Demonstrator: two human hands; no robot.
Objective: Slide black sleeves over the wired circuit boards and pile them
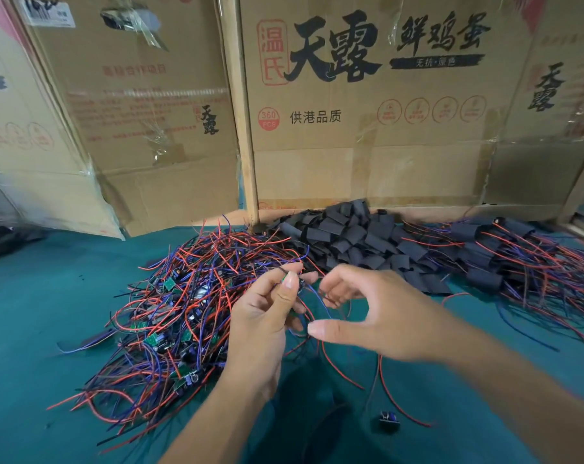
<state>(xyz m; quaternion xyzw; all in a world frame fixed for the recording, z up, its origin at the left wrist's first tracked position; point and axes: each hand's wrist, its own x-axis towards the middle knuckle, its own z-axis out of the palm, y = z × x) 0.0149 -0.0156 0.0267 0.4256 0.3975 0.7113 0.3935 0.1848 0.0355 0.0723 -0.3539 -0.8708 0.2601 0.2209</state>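
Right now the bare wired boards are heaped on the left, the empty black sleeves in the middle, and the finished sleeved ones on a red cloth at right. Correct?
Not quite: the head view shows the cloth is teal, not red. Bare boards left, sleeves middle, finished ones right all stand.

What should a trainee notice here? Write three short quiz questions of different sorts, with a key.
1. True or false: the heap of empty black sleeves lies between the unsleeved boards and the sleeved pile.
2. Which hand pinches a wired board: A left hand, B right hand, C neither?
3. Fill in: one stray board lies alone on the ____ cloth.

Key: 1 true; 2 A; 3 green.
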